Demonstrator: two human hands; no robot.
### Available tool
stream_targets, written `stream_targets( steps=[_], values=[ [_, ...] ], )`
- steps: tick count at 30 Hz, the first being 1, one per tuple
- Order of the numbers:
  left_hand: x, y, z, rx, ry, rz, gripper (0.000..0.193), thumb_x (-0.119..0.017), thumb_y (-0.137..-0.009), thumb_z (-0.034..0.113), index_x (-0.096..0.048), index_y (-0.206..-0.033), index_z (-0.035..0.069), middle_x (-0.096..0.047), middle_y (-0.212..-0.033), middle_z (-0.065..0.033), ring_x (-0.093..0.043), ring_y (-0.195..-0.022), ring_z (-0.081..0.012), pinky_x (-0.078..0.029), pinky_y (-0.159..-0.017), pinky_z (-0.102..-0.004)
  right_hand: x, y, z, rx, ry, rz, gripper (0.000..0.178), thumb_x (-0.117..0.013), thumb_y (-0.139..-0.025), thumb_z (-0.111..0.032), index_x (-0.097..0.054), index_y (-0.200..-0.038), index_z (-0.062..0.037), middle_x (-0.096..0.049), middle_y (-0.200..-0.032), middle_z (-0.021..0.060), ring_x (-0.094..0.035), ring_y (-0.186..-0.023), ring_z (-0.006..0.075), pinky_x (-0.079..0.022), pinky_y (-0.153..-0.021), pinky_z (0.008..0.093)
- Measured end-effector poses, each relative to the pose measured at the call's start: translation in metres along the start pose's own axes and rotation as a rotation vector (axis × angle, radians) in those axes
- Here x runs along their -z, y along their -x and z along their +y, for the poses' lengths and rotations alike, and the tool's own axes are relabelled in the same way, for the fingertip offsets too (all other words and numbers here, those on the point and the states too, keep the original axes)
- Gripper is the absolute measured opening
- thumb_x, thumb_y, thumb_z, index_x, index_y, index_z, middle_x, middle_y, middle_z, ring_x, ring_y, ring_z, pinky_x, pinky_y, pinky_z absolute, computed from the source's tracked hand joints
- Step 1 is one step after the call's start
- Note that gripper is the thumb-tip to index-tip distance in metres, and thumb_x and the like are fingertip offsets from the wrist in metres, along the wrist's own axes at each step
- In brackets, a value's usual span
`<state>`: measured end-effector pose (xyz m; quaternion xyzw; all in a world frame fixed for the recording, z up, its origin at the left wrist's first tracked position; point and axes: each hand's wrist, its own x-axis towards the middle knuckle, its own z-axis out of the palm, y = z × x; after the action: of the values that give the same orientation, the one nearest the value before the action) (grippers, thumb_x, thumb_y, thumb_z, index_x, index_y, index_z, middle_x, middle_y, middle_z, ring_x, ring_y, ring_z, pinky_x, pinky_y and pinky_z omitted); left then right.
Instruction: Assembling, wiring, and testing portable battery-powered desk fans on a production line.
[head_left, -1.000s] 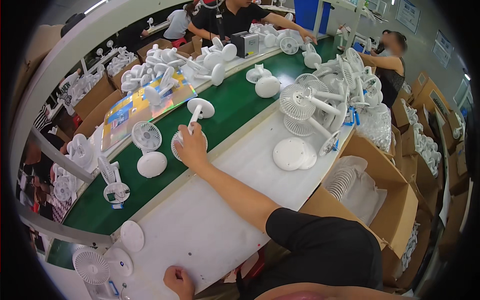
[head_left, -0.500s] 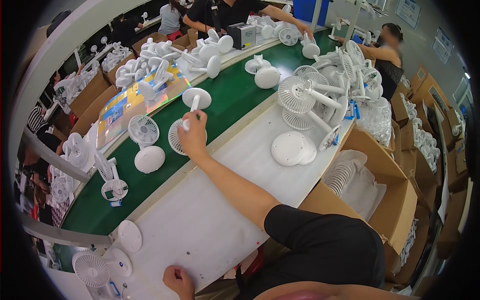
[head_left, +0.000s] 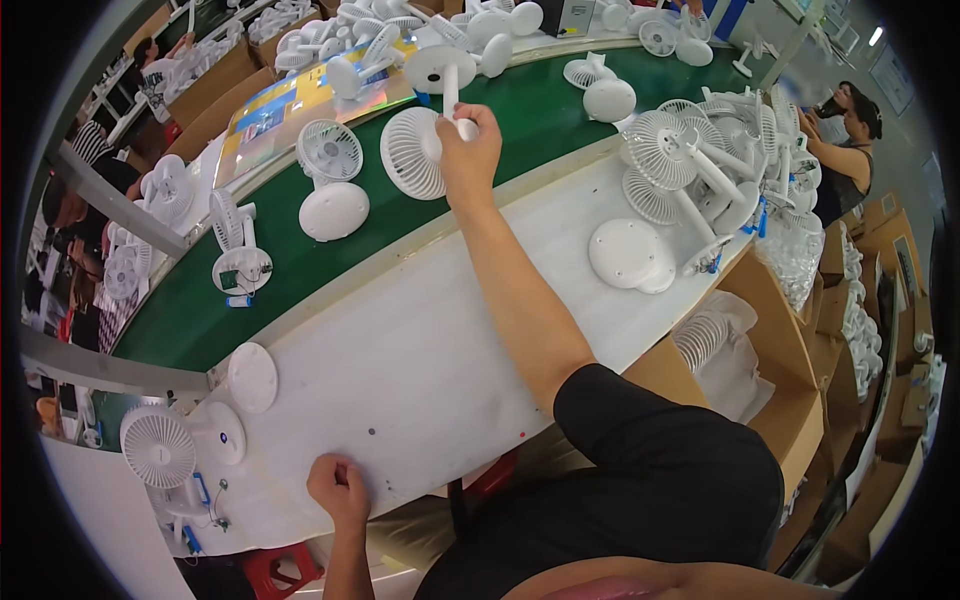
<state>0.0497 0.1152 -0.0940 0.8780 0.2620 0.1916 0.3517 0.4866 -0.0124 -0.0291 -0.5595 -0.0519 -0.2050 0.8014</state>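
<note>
My right hand (head_left: 468, 150) reaches across to the green conveyor belt and is closed around the stem of a white desk fan (head_left: 410, 153). Its round base (head_left: 440, 69) points away from me, and the caged head lies beside my fingers. My left hand (head_left: 339, 488) is curled over the near edge of the white worktable (head_left: 400, 340), with nothing visible in it. Left of the held fan, another white fan (head_left: 334, 211) lies on the belt. Beyond it is an opened fan (head_left: 242, 268) with a circuit board and a blue battery exposed.
Fans are heaped (head_left: 700, 165) at the table's right end, next to loose round bases (head_left: 625, 255). A cardboard box (head_left: 790, 350) stands below them. At the left end are a round white disc (head_left: 252, 377) and a fan (head_left: 158, 447). Co-workers sit across the belt.
The view has shifted, so the belt sits higher in it. My right hand keeps its hold on the fan, which looks slightly raised. My left hand stays curled at the table edge.
</note>
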Motion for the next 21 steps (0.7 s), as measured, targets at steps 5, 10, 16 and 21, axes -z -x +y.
stream_targets(
  steps=[5, 10, 16, 21],
  values=[
    [0.002, -0.001, 0.006, 0.006, 0.0, 0.003, 0.001, -0.055, -0.066, 0.005, -0.055, -0.065, 0.005, -0.041, -0.055, -0.003, -0.034, -0.051, -0.0173, -0.032, -0.051, -0.0304, -0.001, -0.001, -0.012, -0.087, -0.205, -0.016, 0.012, -0.061, -0.082, -0.001, -0.053, -0.089, -0.0063, -0.058, -0.103, 0.0101, -0.055, -0.097, 0.0235, -0.044, -0.089, 0.0328],
    [0.003, -0.002, 0.009, 0.005, -0.006, 0.002, 0.0, -0.056, -0.066, 0.005, -0.055, -0.066, 0.005, -0.042, -0.055, -0.0029, -0.035, -0.051, -0.0178, -0.032, -0.05, -0.0305, -0.001, -0.001, -0.016, -0.215, -0.434, -0.058, 0.012, -0.059, -0.084, 0.001, -0.052, -0.089, -0.0072, -0.059, -0.107, 0.0107, -0.058, -0.101, 0.0238, -0.045, -0.091, 0.035],
    [0.009, 0.0, 0.008, -0.04, -0.035, 0.019, 0.002, -0.056, -0.067, 0.006, -0.057, -0.066, 0.005, -0.044, -0.055, -0.0037, -0.037, -0.05, -0.0203, -0.034, -0.051, -0.0319, -0.011, 0.01, -0.035, -0.354, -0.771, -0.265, 0.008, -0.057, -0.086, -0.002, -0.055, -0.091, -0.0076, -0.06, -0.107, 0.0113, -0.059, -0.101, 0.0244, -0.047, -0.091, 0.0336],
    [0.014, 0.006, 0.01, -0.05, -0.079, 0.043, 0.004, -0.057, -0.068, 0.008, -0.058, -0.066, 0.005, -0.047, -0.056, -0.0047, -0.04, -0.051, -0.0229, -0.036, -0.052, -0.0332, -0.016, 0.031, -0.081, -0.431, -0.869, -0.496, 0.006, -0.057, -0.088, -0.006, -0.059, -0.093, -0.0089, -0.062, -0.109, 0.0122, -0.061, -0.101, 0.0249, -0.048, -0.091, 0.0342]
  ],
)
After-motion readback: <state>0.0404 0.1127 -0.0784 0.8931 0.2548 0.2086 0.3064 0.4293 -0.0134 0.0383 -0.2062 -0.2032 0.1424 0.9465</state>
